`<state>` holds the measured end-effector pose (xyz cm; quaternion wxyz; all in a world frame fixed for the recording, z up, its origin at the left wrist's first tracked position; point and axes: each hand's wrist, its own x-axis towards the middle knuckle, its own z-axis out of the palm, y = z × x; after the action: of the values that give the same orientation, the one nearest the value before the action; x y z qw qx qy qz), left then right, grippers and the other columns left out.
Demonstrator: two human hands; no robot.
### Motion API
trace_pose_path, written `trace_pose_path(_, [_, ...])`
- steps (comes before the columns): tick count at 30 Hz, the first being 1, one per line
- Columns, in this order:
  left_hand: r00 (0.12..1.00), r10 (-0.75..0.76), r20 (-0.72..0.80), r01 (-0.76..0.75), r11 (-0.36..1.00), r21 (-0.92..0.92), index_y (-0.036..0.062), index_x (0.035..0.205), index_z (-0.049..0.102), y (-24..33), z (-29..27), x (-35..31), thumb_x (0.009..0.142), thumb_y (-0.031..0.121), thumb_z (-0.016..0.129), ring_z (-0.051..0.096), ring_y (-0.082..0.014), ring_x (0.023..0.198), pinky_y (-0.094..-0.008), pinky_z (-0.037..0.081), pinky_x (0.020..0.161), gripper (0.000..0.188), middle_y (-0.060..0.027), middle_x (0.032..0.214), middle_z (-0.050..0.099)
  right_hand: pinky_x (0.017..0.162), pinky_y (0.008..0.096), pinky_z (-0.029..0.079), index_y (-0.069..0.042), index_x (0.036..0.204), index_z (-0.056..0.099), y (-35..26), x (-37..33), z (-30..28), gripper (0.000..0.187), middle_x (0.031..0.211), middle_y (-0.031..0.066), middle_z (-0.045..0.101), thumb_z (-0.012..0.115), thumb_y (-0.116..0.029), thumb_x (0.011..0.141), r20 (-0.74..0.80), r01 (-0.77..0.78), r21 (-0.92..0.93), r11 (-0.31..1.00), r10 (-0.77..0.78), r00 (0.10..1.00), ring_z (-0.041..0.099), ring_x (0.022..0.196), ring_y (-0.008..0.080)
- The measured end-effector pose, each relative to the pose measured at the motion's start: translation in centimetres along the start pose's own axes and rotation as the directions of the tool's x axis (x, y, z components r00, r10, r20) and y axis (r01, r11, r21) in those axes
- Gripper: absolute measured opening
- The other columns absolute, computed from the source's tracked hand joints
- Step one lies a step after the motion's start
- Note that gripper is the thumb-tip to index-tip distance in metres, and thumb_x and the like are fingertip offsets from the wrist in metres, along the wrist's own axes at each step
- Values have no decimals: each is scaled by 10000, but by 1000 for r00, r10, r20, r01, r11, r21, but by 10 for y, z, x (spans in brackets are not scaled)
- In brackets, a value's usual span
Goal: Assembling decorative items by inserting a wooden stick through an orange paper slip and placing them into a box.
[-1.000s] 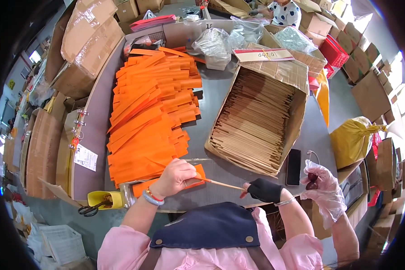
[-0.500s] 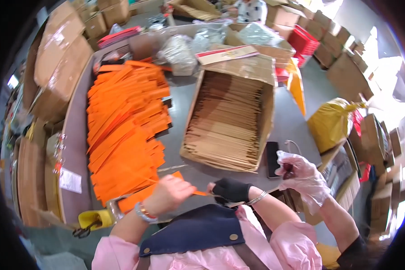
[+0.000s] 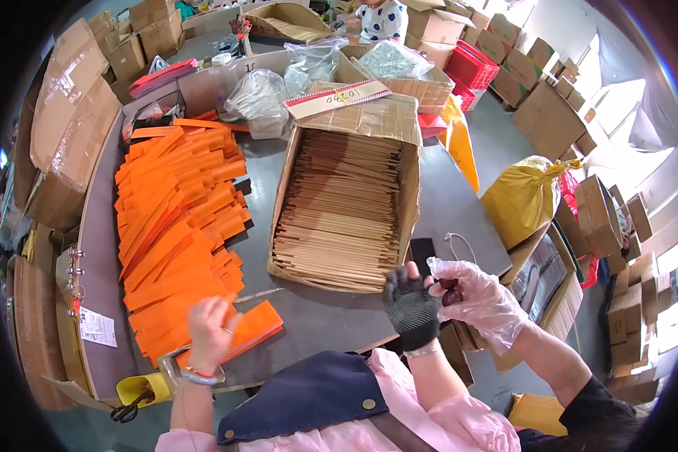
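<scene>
A: Orange strips (image 3: pixel 175 248), nine o'clock: lying piled. Left hand (image 3: pixel 212 330), eight o'clock: curling over their near end, grip unclear. Risk?
B: Nudged strips could be sliding. Right hand (image 3: pixel 412 307), half past four: grip unclear, crowding co-worker's hand (image 3: pixel 490 301); could be bumping.

This looks like a workshop or small factory packing floor. A long grey worktable (image 3: pixel 459 200) carries a thick spread of orange strips (image 3: pixel 177 248) and an open carton (image 3: pixel 408 196) packed with rows of thin brown sticks (image 3: pixel 335 218), bulk supplies suited to repeated handwork. Scissors (image 3: pixel 126 412) stand in a yellow holder (image 3: pixel 145 388) at its edge. Stacked cardboard boxes (image 3: pixel 550 117), red crates (image 3: pixel 471 71) and a tied yellow sack (image 3: pixel 523 200) crowd the floor around, and a person in a spotted top (image 3: pixel 382 24) is at a farther workstation
</scene>
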<state>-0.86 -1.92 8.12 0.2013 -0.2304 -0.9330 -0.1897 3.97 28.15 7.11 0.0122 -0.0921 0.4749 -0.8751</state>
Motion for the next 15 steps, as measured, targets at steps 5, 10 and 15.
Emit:
trace_pose_path(5, [994,72,83,-46,959,-280,49,992,711,37,13,5,733,99,779,599,-279,921,-380,454,828,273,-92,941,657,920,346,500,-77,1268,558,-228,-92,-54,419,1276,111,546,665,-67,862,-63,-109,-902,417,122,991,550,1146,234])
trace_pose_path(10, [996,25,85,3,949,-314,45,968,713,40,6,0,743,74,765,602,-278,887,-371,463,807,233,-91,910,664,934,363,504,-63,1267,572,-163,-53,-20,409,1277,134,557,670,-94,871,-98,-109,-649,753,59,993,563,1150,261])
trace_pose_path(15, [994,3,107,33,941,-336,28,966,708,38,9,-9,761,79,765,611,-282,873,-365,483,784,219,-101,900,671,983,388,494,-28,1277,583,-188,-97,-103,391,1267,174,579,639,-184,923,-231,93,323,942,-17,973,573,1163,298])
